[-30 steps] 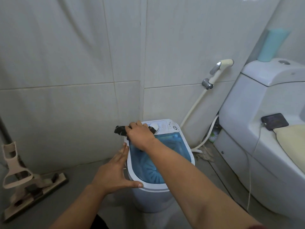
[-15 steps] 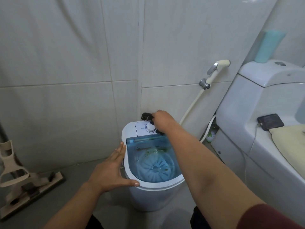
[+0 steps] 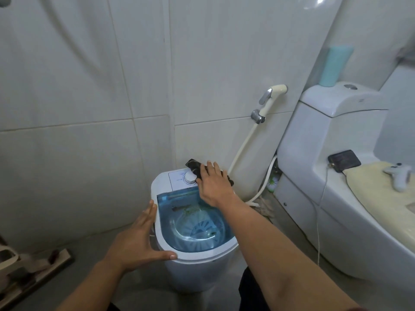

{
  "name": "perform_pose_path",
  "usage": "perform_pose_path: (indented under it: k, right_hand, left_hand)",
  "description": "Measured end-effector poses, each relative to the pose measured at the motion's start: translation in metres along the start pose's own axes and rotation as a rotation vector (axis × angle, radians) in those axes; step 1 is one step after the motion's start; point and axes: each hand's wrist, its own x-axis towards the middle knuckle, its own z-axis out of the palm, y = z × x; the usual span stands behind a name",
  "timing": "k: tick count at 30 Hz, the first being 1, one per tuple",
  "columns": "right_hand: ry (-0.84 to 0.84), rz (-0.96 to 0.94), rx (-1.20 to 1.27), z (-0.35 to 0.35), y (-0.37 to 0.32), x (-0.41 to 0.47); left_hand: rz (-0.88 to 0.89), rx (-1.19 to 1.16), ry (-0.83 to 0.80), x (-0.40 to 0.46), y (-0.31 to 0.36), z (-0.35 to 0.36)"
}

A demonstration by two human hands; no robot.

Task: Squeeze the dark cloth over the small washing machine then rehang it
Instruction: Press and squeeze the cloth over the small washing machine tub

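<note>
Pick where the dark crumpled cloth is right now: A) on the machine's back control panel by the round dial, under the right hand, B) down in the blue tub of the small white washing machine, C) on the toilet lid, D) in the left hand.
A: the dark crumpled cloth lies on the back panel of the small white washing machine beside the round white dial, with the flat, open-fingered right hand over it.

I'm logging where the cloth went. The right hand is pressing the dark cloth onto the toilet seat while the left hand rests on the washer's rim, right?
Not quite. In the head view the right hand presses the dark cloth onto the back of the small washing machine, beside its dial, not onto the toilet seat. The left hand does rest on the washer's rim.
</note>
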Motion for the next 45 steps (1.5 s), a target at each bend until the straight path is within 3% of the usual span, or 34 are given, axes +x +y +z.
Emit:
perform_pose_path:
  k: [10,20,35,41,45]
  right_hand:
    - [0.026,0.054,0.092,-0.007,0.02,0.044]
    - [0.069,0.087,0.296,-0.007,0.036,0.021]
    - [0.042,0.358,0.529,-0.026,0.041,0.016]
    - [0.082,0.313,0.381,-0.021,0.032,0.009]
    - [0.133,0.131,0.204,-0.005,0.003,0.004]
  left_hand:
    - [0.005,-0.007,0.016,0.005,-0.006,0.004]
    - [0.008,0.004,0.0,0.004,-0.007,0.005]
    - [0.004,0.005,-0.017,0.002,-0.004,0.002]
    - [-0.002,-0.004,-0.02,0.002,-0.005,0.003]
    - [-0.006,-0.011,-0.024,0.003,-0.005,0.002]
